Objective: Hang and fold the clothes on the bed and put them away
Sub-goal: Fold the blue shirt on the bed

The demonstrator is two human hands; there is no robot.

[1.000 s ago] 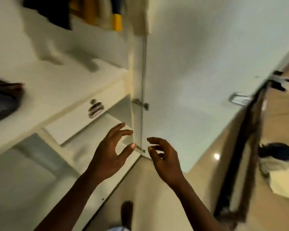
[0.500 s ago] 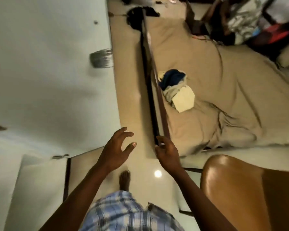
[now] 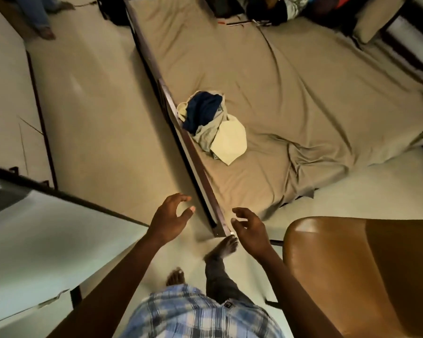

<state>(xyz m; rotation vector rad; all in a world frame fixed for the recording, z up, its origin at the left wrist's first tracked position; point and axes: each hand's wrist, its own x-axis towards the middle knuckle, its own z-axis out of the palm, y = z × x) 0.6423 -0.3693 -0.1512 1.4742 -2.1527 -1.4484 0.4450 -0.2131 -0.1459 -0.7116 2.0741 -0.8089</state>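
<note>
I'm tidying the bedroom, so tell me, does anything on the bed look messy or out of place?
Yes. A crumpled pile of clothes, dark blue, grey and pale yellow, lies unfolded on the bed sheet beside the side rail. The sheet itself is bunched into wrinkles at the corner near the brown chair.

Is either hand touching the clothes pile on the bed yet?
Apart. Head view: left hand and right hand hover empty near the bed corner, well short of the clothes pile.
</note>
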